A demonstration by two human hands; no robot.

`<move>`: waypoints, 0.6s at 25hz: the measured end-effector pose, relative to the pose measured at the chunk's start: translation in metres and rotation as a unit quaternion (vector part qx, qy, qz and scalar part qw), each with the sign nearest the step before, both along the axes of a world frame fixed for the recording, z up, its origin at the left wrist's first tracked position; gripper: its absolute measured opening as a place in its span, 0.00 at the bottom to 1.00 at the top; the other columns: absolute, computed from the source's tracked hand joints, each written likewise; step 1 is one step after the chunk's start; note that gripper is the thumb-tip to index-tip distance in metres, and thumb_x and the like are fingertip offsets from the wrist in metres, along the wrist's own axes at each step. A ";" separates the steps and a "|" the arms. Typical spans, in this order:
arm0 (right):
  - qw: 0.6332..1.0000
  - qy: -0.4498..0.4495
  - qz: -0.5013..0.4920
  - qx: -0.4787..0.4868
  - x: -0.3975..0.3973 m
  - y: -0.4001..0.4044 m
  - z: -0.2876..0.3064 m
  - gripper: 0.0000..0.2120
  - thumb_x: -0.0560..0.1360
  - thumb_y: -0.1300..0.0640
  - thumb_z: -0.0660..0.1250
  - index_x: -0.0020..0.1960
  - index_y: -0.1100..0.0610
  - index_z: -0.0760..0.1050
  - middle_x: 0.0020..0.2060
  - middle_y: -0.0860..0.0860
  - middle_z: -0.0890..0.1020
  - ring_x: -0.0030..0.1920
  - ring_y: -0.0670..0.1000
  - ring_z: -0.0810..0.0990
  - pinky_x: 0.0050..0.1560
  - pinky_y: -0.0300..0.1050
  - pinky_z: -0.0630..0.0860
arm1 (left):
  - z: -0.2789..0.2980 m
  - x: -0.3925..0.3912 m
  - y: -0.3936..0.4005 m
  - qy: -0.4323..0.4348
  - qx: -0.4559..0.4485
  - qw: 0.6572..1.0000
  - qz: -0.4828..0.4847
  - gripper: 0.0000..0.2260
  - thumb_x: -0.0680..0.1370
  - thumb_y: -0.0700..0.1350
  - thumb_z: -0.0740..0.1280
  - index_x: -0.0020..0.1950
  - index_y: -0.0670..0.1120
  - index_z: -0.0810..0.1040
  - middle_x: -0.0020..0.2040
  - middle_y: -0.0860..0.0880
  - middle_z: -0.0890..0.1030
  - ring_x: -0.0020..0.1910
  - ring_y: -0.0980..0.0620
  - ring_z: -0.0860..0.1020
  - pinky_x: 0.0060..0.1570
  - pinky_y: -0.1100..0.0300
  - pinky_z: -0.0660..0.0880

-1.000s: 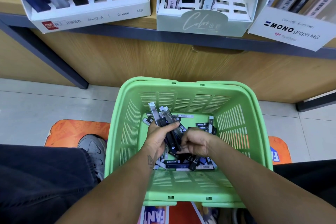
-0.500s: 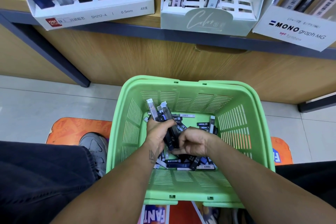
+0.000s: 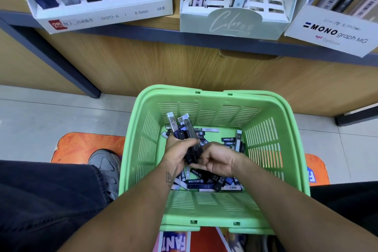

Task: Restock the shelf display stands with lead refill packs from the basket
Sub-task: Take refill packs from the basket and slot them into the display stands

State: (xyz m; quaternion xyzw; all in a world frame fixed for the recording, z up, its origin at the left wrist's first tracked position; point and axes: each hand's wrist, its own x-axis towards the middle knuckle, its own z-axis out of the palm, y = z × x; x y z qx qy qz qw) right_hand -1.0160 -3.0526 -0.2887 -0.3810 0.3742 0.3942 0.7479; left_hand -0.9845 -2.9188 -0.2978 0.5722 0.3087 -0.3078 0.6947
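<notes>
A green plastic basket [image 3: 266, 149] stands on the floor below the shelf, with several loose lead refill packs [image 3: 206, 184] on its bottom. Inside it, my left hand [image 3: 177, 152] grips a bundle of lead refill packs [image 3: 182, 127] that fans upward, dark and clear cases together. My right hand [image 3: 219, 159] is curled against the lower end of that bundle and pinches a black pack there. On the shelf above sit three display stands: a white 0.5 mm stand [image 3: 106, 14] at left, a pale green stand [image 3: 235, 24] in the middle, and a MONO graph stand [image 3: 335, 35] at right.
The wooden shelf front [image 3: 184, 63] with its dark metal edge rises behind the basket. My grey shoe [image 3: 106, 164] and dark trouser leg lie left of the basket on an orange floor sticker [image 3: 81, 145]. Pale floor tiles spread to the left and right.
Both hands have lifted slightly inside the basket with the bundle. My right hand has come in closer against the bundle's lower end. The view has tilted a little toward the shelf.
</notes>
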 end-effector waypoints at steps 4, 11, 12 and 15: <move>0.935 -0.078 0.264 -0.223 0.012 -0.005 0.004 0.23 0.73 0.78 0.53 0.63 0.64 0.74 0.54 0.61 0.85 0.52 0.58 0.86 0.56 0.53 0.83 | -0.003 0.001 0.004 0.019 0.008 0.999 -0.039 0.30 0.61 0.37 0.79 0.60 0.39 0.73 0.49 0.38 0.83 0.48 0.39 0.84 0.49 0.38 0.81; 0.835 -0.307 0.296 -0.347 0.034 -0.017 0.040 0.48 0.70 0.81 0.53 0.80 0.43 0.58 0.80 0.48 0.61 0.62 0.46 0.73 0.66 0.58 0.76 | -0.003 -0.008 0.004 0.052 -0.023 0.975 -0.213 0.45 0.69 0.36 0.77 0.79 0.43 0.55 0.74 0.45 0.67 0.72 0.46 0.64 0.73 0.46 0.56; 0.828 -0.308 0.311 -0.352 0.034 -0.017 0.041 0.47 0.70 0.81 0.52 0.80 0.42 0.60 0.80 0.48 0.61 0.62 0.49 0.77 0.61 0.58 0.79 | -0.003 -0.009 0.004 0.059 -0.013 0.972 -0.225 0.45 0.68 0.36 0.78 0.79 0.44 0.56 0.73 0.46 0.68 0.73 0.45 0.64 0.73 0.45 0.56; 0.820 -0.298 0.329 -0.360 0.034 -0.017 0.036 0.43 0.72 0.80 0.52 0.77 0.44 0.65 0.76 0.49 0.68 0.41 0.56 0.82 0.27 0.43 0.74 | -0.003 -0.009 0.005 0.059 -0.026 0.970 -0.236 0.26 0.67 0.34 0.77 0.61 0.48 0.72 0.58 0.48 0.79 0.59 0.50 0.76 0.58 0.51 0.72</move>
